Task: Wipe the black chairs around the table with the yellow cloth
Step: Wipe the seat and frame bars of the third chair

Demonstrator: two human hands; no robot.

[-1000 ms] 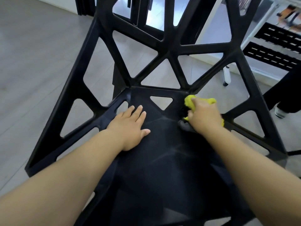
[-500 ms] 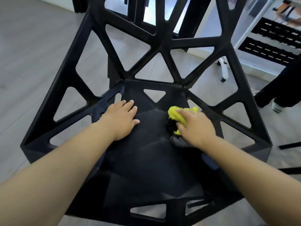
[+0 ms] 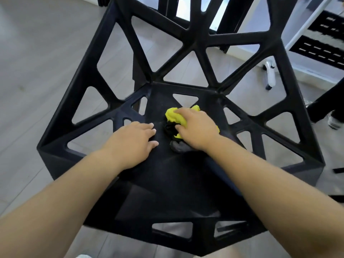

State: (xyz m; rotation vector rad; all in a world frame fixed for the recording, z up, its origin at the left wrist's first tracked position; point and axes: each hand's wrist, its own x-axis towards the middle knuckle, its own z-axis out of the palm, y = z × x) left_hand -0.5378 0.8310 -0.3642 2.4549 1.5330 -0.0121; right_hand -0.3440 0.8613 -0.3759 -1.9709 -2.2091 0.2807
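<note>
Right hand (image 3: 196,128) grips the bunched yellow cloth (image 3: 175,116) on the black chair (image 3: 167,172) seat; just left of it, the left hand (image 3: 136,140) lies flat, seemingly relaxed.

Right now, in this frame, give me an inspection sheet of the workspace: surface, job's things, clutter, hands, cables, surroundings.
Surface: black chair, solid seat with triangular cut-outs around it.
Job's things: yellow cloth, bunched, on the seat near the backrest.
Clutter: nothing seen.
Hands: left hand rests flat on the seat and holds nothing; right hand grips the yellow cloth against the seat.
Cables: nothing seen.
Surroundings: grey wood floor; white castor leg; another person's shoe at the right edge.
</note>
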